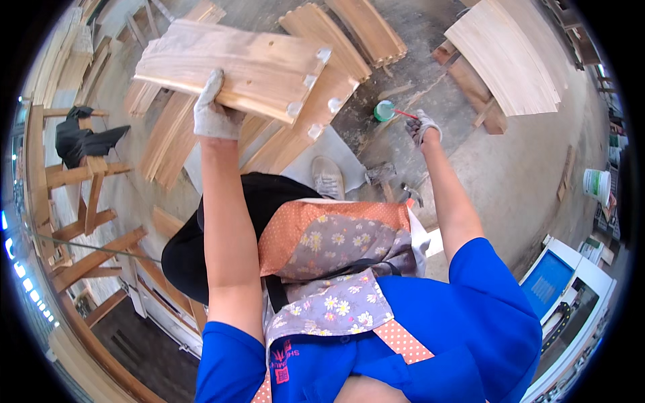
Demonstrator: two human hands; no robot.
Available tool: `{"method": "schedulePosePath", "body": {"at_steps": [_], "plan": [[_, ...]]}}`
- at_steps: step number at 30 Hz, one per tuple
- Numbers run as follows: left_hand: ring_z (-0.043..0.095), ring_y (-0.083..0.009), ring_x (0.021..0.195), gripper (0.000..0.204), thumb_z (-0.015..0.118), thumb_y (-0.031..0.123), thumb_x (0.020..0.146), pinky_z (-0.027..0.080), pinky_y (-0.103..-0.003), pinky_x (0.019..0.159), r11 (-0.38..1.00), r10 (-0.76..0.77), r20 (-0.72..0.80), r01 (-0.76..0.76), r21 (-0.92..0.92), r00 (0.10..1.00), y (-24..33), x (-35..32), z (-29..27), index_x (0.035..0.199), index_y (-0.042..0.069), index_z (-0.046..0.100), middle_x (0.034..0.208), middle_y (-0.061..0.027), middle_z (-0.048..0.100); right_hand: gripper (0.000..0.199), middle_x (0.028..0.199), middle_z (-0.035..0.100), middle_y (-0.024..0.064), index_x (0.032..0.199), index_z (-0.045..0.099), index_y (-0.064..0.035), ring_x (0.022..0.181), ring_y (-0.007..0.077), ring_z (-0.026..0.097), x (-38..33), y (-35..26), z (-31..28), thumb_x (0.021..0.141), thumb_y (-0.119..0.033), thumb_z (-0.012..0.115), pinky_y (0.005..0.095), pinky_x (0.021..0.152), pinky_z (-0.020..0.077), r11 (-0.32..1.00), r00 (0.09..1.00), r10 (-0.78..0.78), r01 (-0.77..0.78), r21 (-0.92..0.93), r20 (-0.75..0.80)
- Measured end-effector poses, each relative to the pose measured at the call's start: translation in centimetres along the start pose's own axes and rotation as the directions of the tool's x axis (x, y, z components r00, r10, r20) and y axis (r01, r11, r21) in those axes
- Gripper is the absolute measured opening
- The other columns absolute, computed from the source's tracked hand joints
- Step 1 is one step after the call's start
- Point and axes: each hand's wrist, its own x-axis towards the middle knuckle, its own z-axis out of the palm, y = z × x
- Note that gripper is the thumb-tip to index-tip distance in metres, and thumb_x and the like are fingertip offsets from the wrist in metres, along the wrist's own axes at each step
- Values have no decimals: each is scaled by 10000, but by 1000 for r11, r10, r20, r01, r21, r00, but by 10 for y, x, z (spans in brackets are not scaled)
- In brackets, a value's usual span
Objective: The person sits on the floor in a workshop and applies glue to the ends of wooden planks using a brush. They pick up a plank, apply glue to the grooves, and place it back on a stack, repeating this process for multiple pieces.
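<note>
My left hand, in a pale work glove, is closed round the near edge of a wooden board and holds it up at a tilt. White wet-looking dabs mark the right end of this board. Just below it lies another board with similar white dabs at its end. My gloved right hand grips a thin red stick, whose far tip reaches into a small green cup on the floor. The stick's tip is hidden in the cup, so I cannot tell whether it is a brush.
Stacked boards lie ahead, and a wide pale stack rests on timber at the far right. A hammer is by my knee. Wooden framing stands left; a white bucket and a white-and-blue machine are at right.
</note>
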Motion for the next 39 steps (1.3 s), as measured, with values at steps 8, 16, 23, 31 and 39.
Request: {"method": "schedulePosePath", "body": {"at_steps": [8, 16, 23, 31, 39], "plan": [[518, -289, 1007, 407, 588, 98, 765, 455, -455, 840, 999, -5, 20, 6, -51, 1000, 2, 8, -10, 1130, 6, 432, 1087, -140, 524, 153, 795, 619, 120, 854, 582, -43, 745, 227, 614, -38, 12, -33, 793, -183, 595, 355, 715, 526, 933, 935, 336, -314, -177, 115], [538, -289, 964, 419, 602, 114, 759, 473, -433, 813, 995, -33, 9, 33, -92, 999, -4, 1, -5, 1126, 2, 433, 1042, -137, 539, 332, 883, 615, 105, 1037, 528, -37, 784, 232, 612, -74, -5, 16, 857, -314, 497, 358, 733, 515, 944, 917, 321, -291, -154, 235], [556, -254, 934, 426, 622, 85, 723, 476, -404, 815, 988, -121, 56, 125, -92, 991, -1, -15, 10, 1111, 12, 461, 1030, -121, 551, 367, 948, 603, 93, 1080, 517, -42, 780, 183, 606, -120, -71, 139, 873, -340, 463, 298, 687, 509, 959, 880, 157, -27, -281, 449], [572, -244, 895, 412, 599, -18, 695, 480, -379, 800, 990, -118, 164, 129, -55, 979, -5, -23, 15, 1083, -7, 461, 958, -118, 576, 346, 978, 594, 46, 1125, 520, -76, 869, 124, 555, -182, -113, 231, 863, -301, 498, 260, 737, 447, 824, 664, 20, 413, -389, 748], [564, -247, 911, 496, 601, -98, 637, 482, -363, 793, 987, -142, 194, 153, -41, 971, -1, -30, 31, 1095, 29, 460, 1001, -117, 561, 363, 985, 563, 17, 1130, 532, -88, 840, 73, 509, -205, -117, 275, 862, -331, 501, 222, 711, 423, 689, 645, -4, 556, -466, 764]]}}
